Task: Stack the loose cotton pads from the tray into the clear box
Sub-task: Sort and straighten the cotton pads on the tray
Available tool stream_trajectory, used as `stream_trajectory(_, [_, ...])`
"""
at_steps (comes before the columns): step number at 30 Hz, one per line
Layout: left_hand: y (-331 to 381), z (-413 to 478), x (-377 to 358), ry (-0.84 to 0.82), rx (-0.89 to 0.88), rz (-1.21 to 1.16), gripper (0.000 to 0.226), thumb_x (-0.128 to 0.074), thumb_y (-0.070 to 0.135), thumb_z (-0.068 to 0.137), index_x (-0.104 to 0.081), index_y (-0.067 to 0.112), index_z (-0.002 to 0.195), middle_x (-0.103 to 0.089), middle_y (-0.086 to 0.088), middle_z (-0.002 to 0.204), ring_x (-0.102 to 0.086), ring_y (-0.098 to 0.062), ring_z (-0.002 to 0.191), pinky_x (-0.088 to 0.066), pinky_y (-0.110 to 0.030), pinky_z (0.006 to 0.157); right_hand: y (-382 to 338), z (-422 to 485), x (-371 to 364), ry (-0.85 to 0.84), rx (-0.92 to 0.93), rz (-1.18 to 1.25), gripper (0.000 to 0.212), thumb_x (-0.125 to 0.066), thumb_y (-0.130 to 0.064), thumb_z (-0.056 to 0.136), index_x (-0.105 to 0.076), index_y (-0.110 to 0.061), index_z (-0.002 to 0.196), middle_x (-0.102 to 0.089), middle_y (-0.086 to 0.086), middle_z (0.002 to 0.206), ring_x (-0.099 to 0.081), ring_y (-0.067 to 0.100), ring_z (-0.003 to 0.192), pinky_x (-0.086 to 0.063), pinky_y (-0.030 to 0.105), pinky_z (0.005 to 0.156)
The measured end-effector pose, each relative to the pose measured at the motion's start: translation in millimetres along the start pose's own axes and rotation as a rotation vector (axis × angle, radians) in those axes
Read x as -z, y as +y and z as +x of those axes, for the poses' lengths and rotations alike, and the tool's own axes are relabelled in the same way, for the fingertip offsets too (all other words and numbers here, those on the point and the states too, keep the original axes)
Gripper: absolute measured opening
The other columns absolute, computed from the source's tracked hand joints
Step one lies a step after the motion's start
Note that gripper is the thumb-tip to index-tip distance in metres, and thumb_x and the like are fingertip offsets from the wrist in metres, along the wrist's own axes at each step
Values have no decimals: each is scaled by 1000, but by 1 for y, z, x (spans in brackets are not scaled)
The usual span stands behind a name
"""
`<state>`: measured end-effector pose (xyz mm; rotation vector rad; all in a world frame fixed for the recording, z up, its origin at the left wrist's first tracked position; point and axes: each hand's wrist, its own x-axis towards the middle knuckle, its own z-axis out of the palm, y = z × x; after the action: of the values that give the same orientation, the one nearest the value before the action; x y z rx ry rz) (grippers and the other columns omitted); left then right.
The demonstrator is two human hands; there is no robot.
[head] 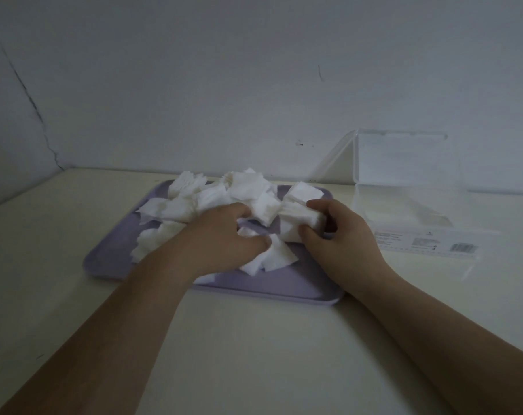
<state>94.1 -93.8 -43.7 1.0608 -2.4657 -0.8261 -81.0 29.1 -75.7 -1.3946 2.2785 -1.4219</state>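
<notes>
The white square cotton pads [242, 187], likely soft and featherlight, lie heaped on the lilac rectangular tray [110, 259]. The right hand [338, 235] clamps a bundle [299, 217] by opposite edges, and the left hand [221, 238] curls round loose ones. A firm edge-grip should stop them fanning.

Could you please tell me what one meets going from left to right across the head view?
Left rim of the tray → left hand → pad bundle → right hand, which grips that bundle → clear box, lid open.
</notes>
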Motion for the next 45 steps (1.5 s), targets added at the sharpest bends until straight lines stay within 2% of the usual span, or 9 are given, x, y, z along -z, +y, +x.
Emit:
stream_trajectory(9, [6, 2, 6, 158, -72, -301, 67, -94, 18, 68, -63, 31, 126, -63, 11, 106, -60, -7, 82, -47, -11, 68, -1, 0, 0, 10, 3, 14, 42, -70, -21, 89, -63, -25, 130, -66, -11, 109, -59, 6, 94, -38, -1, 69])
stream_trajectory(12, [11, 2, 8, 197, -36, -573, 66, -98, 19, 62, -70, 31, 121, -74, 10, 114, -74, -9, 97, -62, -29, 79, -1, -1, 1, 12, -6, 53, 43, -71, -21, 88, -63, -27, 129, -68, -9, 111, -61, 6, 96, -37, -4, 70])
stream_trajectory(17, [14, -1, 0, 99, -29, -655, 38, -96, 20, 65, -79, 16, 99, -81, -6, 99, -77, -25, 99, -62, -49, 90, -6, -4, 1, -77, -4, 134, 47, -78, -29, 85, -62, -33, 130, -71, -16, 105, -68, 1, 96, -45, 2, 77])
stream_trajectory(23, [18, 1, 3, 85, -80, -866, 11, -83, 17, 79, -73, 21, 81, -72, -8, 85, -66, -23, 79, -57, -37, 68, -5, -1, 1, -30, -39, 168, 38, -79, -28, 84, -68, -29, 121, -74, -15, 89, -67, -4, 81, -46, 3, 68])
stream_trajectory(28, [12, 1, -4, -74, -72, -794, 27, -71, -5, 90, -61, -2, 115, -73, -20, 114, -74, -32, 103, -64, -39, 76, -4, -1, 3, -28, -51, 191, 44, -82, -33, 82, -67, -29, 123, -76, -12, 98, -71, 0, 87, -52, 14, 77])
stream_trajectory(34, [0, 3, -9, -105, -127, -556, 22, -80, 1, 84, -76, 22, 93, -77, -1, 86, -69, -15, 78, -55, -31, 73, -1, 0, 3, -30, -88, 319, 41, -84, -19, 81, -71, -24, 119, -79, -9, 96, -74, 1, 85, -57, 18, 80])
stream_trajectory(37, [0, 3, -6, -169, -151, -511, 23, -77, 3, 87, -78, 23, 97, -79, -6, 96, -74, -29, 88, -62, -42, 80, -1, 0, 4, -35, -107, 332, 39, -83, -18, 81, -71, -23, 119, -79, -10, 98, -74, 0, 89, -59, 23, 86])
stream_trajectory(40, [2, 2, -11, -129, -164, -443, 21, -77, 7, 89, -78, 24, 101, -80, -1, 99, -75, -20, 97, -61, -41, 90, -1, 0, 5, -63, -93, 359, 36, -80, -11, 82, -74, -22, 116, -80, -10, 99, -75, 1, 92, -61, 30, 90])
stream_trajectory(45, [7, 2, -17, 22, -98, -528, 18, -83, 8, 83, -72, 16, 95, -80, -2, 89, -71, -5, 77, -50, -14, 61, 1, 1, 2, -111, -94, 442, 34, -77, -9, 84, -74, -21, 115, -80, -6, 103, -75, 9, 99, -59, 40, 97])
